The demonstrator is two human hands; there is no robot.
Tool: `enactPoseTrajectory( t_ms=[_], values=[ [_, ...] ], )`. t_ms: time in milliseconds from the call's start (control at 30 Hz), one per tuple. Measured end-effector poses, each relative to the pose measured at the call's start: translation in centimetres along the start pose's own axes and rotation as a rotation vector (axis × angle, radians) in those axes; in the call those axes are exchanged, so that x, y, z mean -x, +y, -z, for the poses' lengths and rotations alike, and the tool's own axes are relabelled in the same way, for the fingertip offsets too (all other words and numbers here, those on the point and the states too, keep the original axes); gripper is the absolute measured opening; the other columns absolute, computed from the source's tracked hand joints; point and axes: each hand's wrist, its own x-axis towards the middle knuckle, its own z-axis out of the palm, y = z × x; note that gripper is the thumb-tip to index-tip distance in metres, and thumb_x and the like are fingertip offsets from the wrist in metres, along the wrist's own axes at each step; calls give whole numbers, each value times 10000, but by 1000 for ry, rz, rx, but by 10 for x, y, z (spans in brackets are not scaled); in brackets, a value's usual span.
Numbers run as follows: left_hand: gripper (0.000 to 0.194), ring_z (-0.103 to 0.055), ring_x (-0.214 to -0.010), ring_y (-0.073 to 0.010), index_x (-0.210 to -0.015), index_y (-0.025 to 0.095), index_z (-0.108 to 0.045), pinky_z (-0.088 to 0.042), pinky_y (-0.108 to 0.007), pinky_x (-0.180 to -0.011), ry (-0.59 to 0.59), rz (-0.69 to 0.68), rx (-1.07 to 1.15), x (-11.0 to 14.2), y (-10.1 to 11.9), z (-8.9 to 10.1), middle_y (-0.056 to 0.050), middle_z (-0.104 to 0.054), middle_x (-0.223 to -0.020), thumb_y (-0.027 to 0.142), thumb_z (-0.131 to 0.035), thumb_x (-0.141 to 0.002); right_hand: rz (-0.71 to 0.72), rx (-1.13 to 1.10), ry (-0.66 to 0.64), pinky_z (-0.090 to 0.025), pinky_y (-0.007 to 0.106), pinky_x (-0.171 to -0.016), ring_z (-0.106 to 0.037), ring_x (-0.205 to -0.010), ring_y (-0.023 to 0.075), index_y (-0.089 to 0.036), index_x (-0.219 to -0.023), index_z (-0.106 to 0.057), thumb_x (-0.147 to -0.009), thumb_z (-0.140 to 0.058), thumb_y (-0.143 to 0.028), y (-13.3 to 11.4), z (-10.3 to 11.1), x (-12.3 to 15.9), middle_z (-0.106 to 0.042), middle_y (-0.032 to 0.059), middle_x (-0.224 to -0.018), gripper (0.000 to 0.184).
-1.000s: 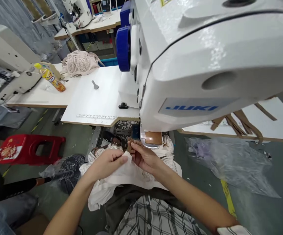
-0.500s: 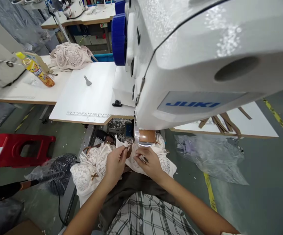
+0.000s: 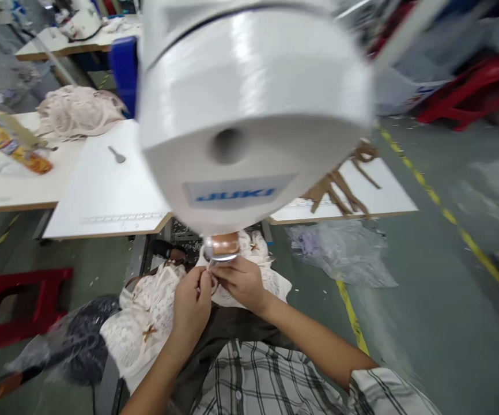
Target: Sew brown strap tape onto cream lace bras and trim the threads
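Observation:
A big white JUKI sewing machine [image 3: 249, 115] fills the upper middle of the view. Under its head, white lace fabric [image 3: 150, 323] lies bunched on my lap. My left hand [image 3: 192, 305] is closed, pinching an edge of the lace fabric right below the machine's head. My right hand [image 3: 241, 281] is closed too, fingers pressed on the same piece beside the left. The fingertips of both meet near the brown-taped part [image 3: 226, 245] of the machine. The view is blurred by motion.
A white table [image 3: 106, 196] extends left with a grey tool [image 3: 117, 154], a drink bottle [image 3: 14, 150] and a pile of pale lace [image 3: 76, 109]. Brown straps [image 3: 340, 184] lie on the right table. A clear plastic bag [image 3: 340, 253], a dark bag [image 3: 72, 346] and a red stool [image 3: 11, 305] sit on the floor.
The camera has swung right and blurred. Both hands moved closer together under the machine head, still gripping the lace fabric.

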Motion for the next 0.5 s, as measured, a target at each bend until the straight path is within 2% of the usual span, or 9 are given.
enactPoseTrajectory(
  t_ms=[67,133,200,300,400,500],
  values=[
    [292,-550,-630,-151,-815,187,-612,-413,-242,-594,29,-29,-92,-4,2,0,-1,-622,-681,421,-489,-940,89,107,-130,-549,303,-833,-692,-910,171,-267,-940,-741,-928,-565,-273,10,10,-3,-754,37,-991,177],
    [342,-541,-610,-159,-781,193,-597,-399,-245,-574,22,-41,-104,-9,-1,1,0,-604,-646,469,-471,-940,78,256,-262,-545,255,-825,-687,-915,141,-299,-959,-735,-917,-568,-273,32,34,-18,-749,-7,-1014,173],
    [383,-535,-602,-166,-739,202,-573,-391,-247,-566,-16,-61,-110,-12,-5,2,0,-585,-626,495,-435,-944,-49,428,-265,-538,263,-855,-674,-972,151,-287,-1073,-711,-930,-488,-190,62,76,-43,-737,9,-1047,282],
    [413,-509,-577,-162,-685,205,-547,-367,-249,-550,-121,-77,-109,-12,-9,0,3,-554,-603,517,-433,-932,-270,655,-147,-448,437,-1004,-604,-1136,249,-128,-1315,-571,-923,-296,-37,112,156,-96,-667,164,-1198,487],
    [429,-476,-544,-149,-704,199,-565,-344,-249,-525,-237,-16,-3,-9,-4,-2,5,-533,-594,536,-429,-931,-377,770,-214,-458,422,-937,-604,-1099,305,-46,-1304,-554,-907,-446,-95,148,217,-144,-650,237,-1187,414],
    [409,-501,-598,-147,-777,180,-615,-377,-248,-563,-280,61,151,-8,3,2,-15,-576,-661,531,-468,-927,-393,814,-350,-464,354,-825,-634,-984,297,-80,-1174,-638,-861,-602,-178,155,240,-163,-680,207,-1082,330]
  ],
)
